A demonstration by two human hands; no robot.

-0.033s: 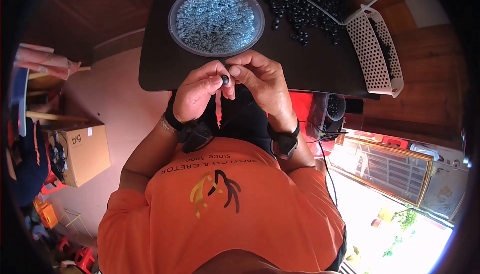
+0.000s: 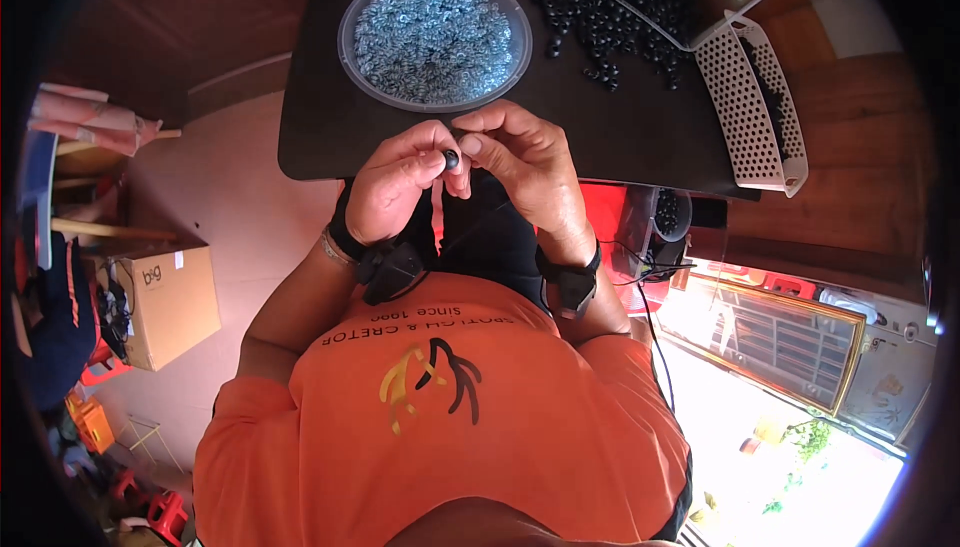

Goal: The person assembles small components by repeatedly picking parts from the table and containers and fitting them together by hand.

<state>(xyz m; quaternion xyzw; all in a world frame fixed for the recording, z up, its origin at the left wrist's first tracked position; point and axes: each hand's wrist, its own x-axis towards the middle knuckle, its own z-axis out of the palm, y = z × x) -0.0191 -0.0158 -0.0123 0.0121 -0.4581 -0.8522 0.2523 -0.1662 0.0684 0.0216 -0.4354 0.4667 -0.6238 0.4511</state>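
Just past the table's near edge, my left hand (image 2: 395, 187) pinches a small round black piece (image 2: 450, 159) between thumb and fingers. A dark hollow shows in the face of that piece. Close against it on the right is my right hand (image 2: 525, 162), its thumb and forefinger drawn together; anything between those fingertips is too small to make out. Beyond both hands stands a round clear plastic tub (image 2: 347, 72) filled with small shiny silvery-blue pieces (image 2: 435, 42) that look like tiny coil springs.
Many small black pieces (image 2: 600, 17) lie heaped on the dark table (image 2: 620, 142), partly behind a clear plastic container (image 2: 640, 5). To their right is a white perforated basket (image 2: 740, 107) with black pieces inside. Under the table's right side sits another black-filled tub (image 2: 672, 215). A cardboard box (image 2: 175, 302) stands at left.
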